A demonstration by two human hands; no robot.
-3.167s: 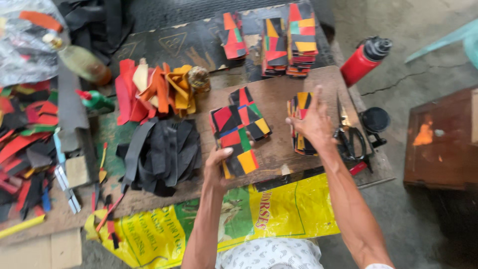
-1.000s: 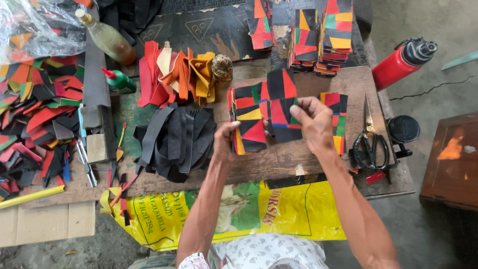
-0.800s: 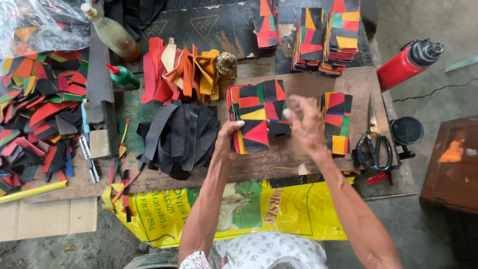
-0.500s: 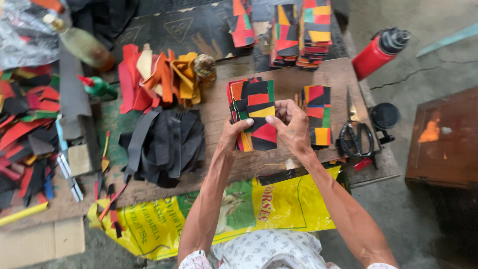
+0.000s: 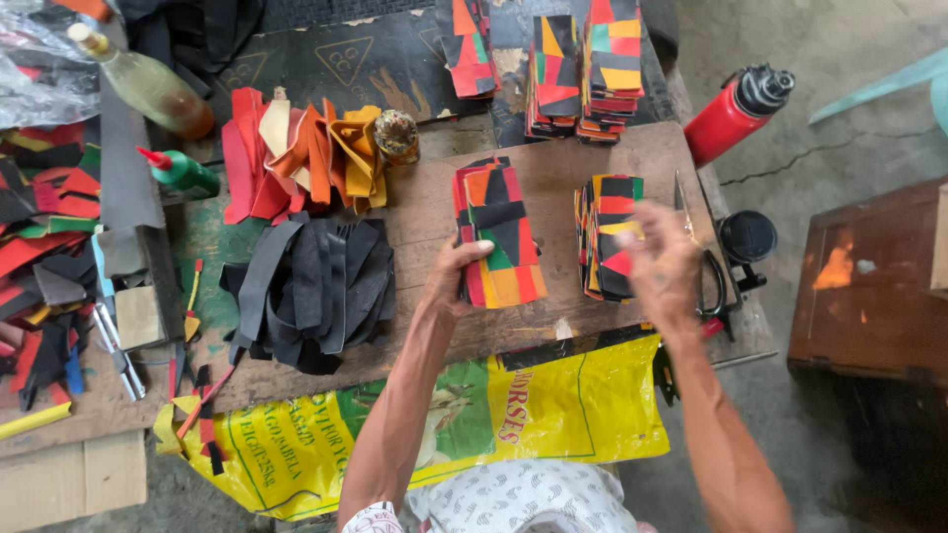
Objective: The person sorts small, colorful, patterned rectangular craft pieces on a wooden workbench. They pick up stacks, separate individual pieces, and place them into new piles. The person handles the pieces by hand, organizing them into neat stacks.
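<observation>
The left hand (image 5: pixel 456 281) grips the near left edge of a stack of multicoloured patchwork pieces (image 5: pixel 499 232) lying on the wooden board (image 5: pixel 553 168), while the blurred right hand (image 5: pixel 664 265) hovers over a second stack (image 5: pixel 610 232) just beside it, its grasp impossible to tell

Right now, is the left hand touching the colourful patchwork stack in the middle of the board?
Touching. The head view shows the left hand with fingers curled over the near-left edge of the patchwork stack, no gap between them.
</observation>
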